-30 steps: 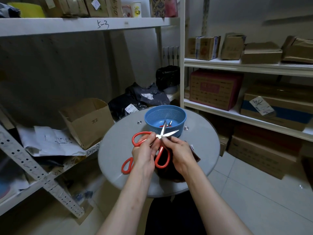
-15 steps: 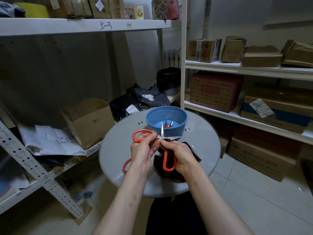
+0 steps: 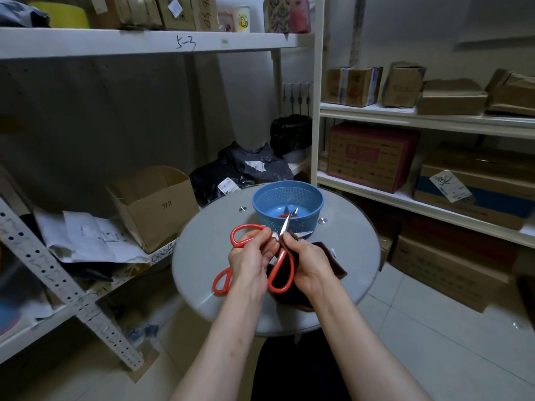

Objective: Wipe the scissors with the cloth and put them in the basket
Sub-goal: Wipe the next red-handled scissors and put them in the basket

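Indoors, blue basket [image 3: 262, 210] on round grey table [image 3: 202, 257], boxes [image 3: 373, 157] on shelves [image 3: 405, 112]

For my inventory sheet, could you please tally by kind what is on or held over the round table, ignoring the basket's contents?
Red-handled metal scissors: 2
Blue round plastic basket: 1
Dark brown cloth: 1
Total: 4

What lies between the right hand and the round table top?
The dark brown cloth, draped beneath the right hand over the round table; the head view shows it.
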